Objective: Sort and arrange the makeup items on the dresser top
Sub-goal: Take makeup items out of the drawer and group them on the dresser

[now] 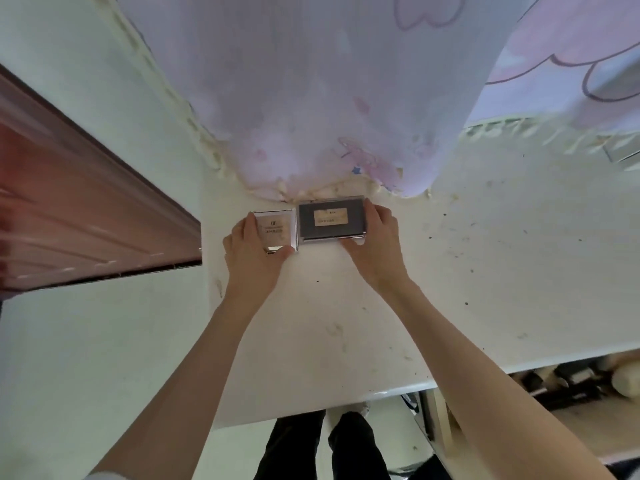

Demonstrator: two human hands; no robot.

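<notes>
Left hand (251, 251) grips a small square silvery compact (276, 230) between fingers and thumb; right hand (372, 244) clasps the adjoining dark rectangular clear-edged palette (330, 220) on the white dresser top (346, 323).

My left palette (276, 231) is beige and silver; my right one (331, 220) is dark grey. The surface (467, 271) is speckled white, the curtain (311, 98) lilac with pink cartoon prints.

1. Both bare forearms reach up from the lower edge of the frame and converge toward its centre.
2. The left hand (251, 252) sits just left of centre, fingers extended upward along one side of what it holds, thumb hooked under the near edge.
3. The right hand (375, 245) sits just right of centre, fingers curled upward, thumb stretched left along the near edge.
4. The hands are near each other but apart.
</notes>
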